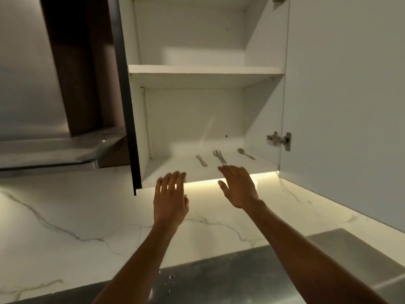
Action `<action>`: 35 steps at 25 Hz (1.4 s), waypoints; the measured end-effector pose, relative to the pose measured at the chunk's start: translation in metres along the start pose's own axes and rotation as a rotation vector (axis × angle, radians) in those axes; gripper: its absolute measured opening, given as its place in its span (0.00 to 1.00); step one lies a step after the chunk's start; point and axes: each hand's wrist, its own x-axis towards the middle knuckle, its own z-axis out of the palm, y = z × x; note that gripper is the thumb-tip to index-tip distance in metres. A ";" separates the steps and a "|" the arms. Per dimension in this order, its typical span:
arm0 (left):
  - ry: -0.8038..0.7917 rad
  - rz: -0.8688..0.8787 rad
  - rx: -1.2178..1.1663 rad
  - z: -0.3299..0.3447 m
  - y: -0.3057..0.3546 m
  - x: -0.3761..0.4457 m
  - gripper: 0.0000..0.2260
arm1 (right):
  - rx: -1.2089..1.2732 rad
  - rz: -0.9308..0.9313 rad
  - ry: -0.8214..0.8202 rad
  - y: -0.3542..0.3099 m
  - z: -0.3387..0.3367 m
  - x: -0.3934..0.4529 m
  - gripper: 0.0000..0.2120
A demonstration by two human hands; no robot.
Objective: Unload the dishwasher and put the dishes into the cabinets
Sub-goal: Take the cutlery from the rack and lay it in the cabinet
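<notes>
Marble backsplash (65,216), white cabinet (197,72), steel counter (219,279)

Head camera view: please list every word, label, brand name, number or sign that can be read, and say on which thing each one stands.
None: no readable text shows anywhere.
The cabinet, its door, hinge, knife, fork and spoon show no print or label.

Open wall cabinet (265,106), white inside, door (341,95) swung out to the right. On the bottom shelf (175,165), near its front edge, a knife (201,160), a fork (219,156) and a spoon (246,153) lie side by side, apart. Left hand (170,195) and right hand (238,186) reach up just below that edge, fingers spread, holding nothing.
</notes>
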 end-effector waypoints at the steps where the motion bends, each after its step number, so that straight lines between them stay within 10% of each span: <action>1: -0.039 -0.004 0.016 -0.005 0.003 -0.008 0.35 | -0.029 -0.008 -0.109 -0.001 -0.009 -0.005 0.28; 12: -0.358 0.282 0.213 -0.093 0.077 -0.176 0.19 | -0.092 0.113 -0.467 0.034 -0.096 -0.278 0.39; 25: -0.928 1.312 -0.390 -0.117 0.477 -0.565 0.14 | 0.090 1.579 -0.643 -0.006 -0.228 -0.940 0.25; 35: -0.913 2.009 -0.921 -0.207 0.666 -0.740 0.11 | 0.150 2.415 -0.529 -0.194 -0.290 -1.099 0.27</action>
